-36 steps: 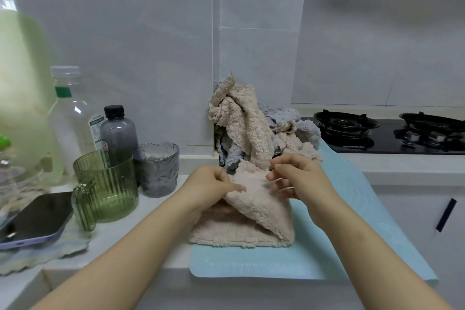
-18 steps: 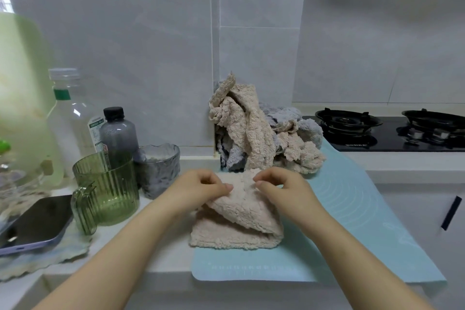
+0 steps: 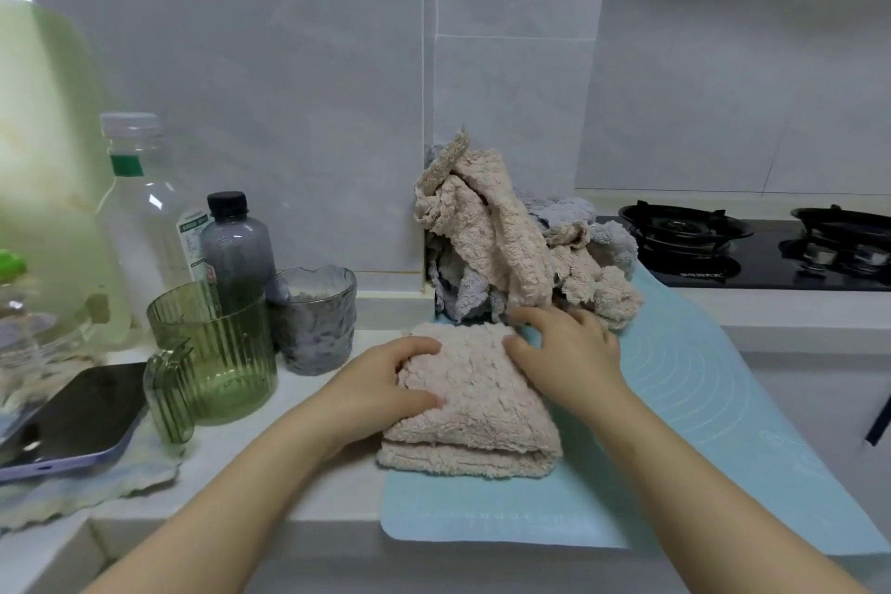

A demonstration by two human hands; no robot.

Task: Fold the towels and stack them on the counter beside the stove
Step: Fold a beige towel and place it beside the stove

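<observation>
A beige fluffy towel [image 3: 475,405] lies folded in layers on the blue mat [image 3: 684,405] at the counter's front. My left hand [image 3: 381,383] cups its left edge, with thumb and fingers curled onto the top layer. The fingertips of my right hand [image 3: 569,350] are spread and press on its far right corner. Behind it, against the tiled wall, a heap of unfolded beige and grey towels [image 3: 511,246] rises. The black gas stove [image 3: 752,246] sits to the right of the heap.
Left of the towel stand a grey glass cup [image 3: 316,318], a green ribbed jug [image 3: 212,352], a dark bottle [image 3: 236,246] and a clear plastic bottle [image 3: 140,207]. A phone [image 3: 72,420] lies on a cloth at the far left. The counter edge runs close below the mat.
Both hands held the towel's top layer raised by its edge. They have carried it away from me and laid it flat, so the towel now lies folded under both hands.
</observation>
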